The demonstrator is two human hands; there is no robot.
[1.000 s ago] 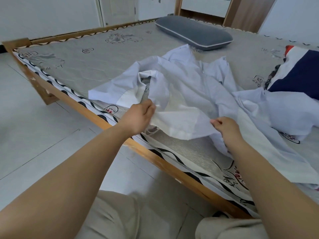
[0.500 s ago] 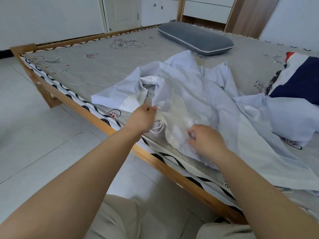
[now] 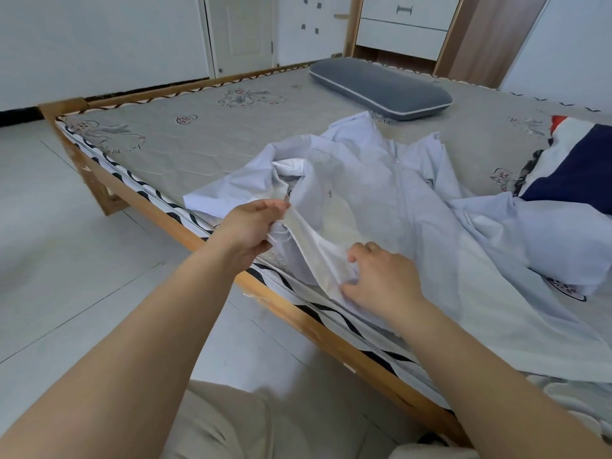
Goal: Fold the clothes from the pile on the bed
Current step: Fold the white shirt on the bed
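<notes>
A pale blue-white zip jacket [image 3: 381,193] lies crumpled on the grey mattress [image 3: 205,140], reaching over the bed's near edge. My left hand [image 3: 251,226] pinches the jacket's lower hem near the bed edge and lifts it a little. My right hand [image 3: 384,279] grips bunched fabric of the same hem, fingers curled into the cloth. More clothes lie at the right: a white garment [image 3: 559,240] and a navy, white and red one [image 3: 576,167].
A grey pillow [image 3: 381,87] lies at the far side of the mattress. The wooden bed frame [image 3: 298,313] runs diagonally in front of me, with tiled floor [image 3: 66,260] to the left. A white drawer unit [image 3: 404,28] stands behind the bed.
My right hand moved left along the hem toward my left hand, gathering the fabric. The raised hem dropped and bunched between the hands. My view tilted up slightly.
</notes>
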